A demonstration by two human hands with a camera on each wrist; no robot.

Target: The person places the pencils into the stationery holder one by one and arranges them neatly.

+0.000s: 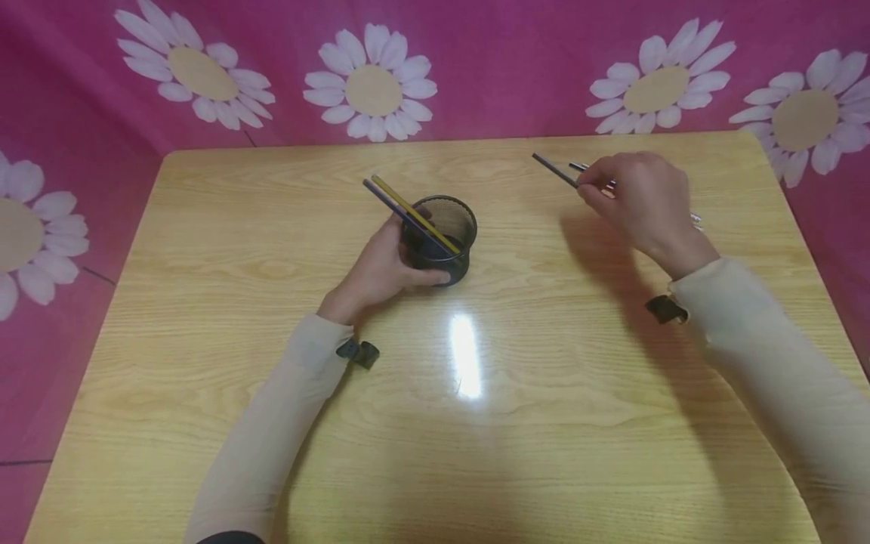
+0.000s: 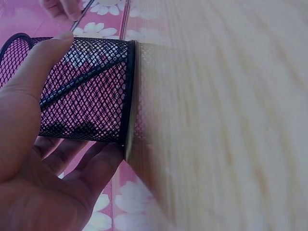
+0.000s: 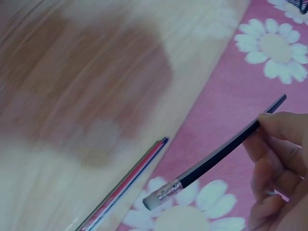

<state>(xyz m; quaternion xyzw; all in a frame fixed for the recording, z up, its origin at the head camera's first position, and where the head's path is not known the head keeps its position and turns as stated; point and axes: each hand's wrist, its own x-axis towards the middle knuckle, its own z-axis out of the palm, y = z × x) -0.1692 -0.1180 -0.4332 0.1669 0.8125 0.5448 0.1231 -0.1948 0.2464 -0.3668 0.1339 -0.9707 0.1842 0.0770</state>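
Observation:
My left hand grips a black wire-mesh pencil cup, which stands upright on the table. Its thumb lies along the near side, while the other fingers are partly hidden behind the mesh. A yellow pencil and a dark pencil lean out of the cup toward the left. Over the right of the table, my right hand pinches a black pencil between thumb and fingers. In the right wrist view its white eraser end points down and left. Below that hand lie several loose pencils, partly covered in the head view.
The light wooden table carries a bright glare patch in front of the cup. A pink cloth with white daisies hangs behind its far edge and along both sides. Between the two hands the tabletop separates cup from loose pencils.

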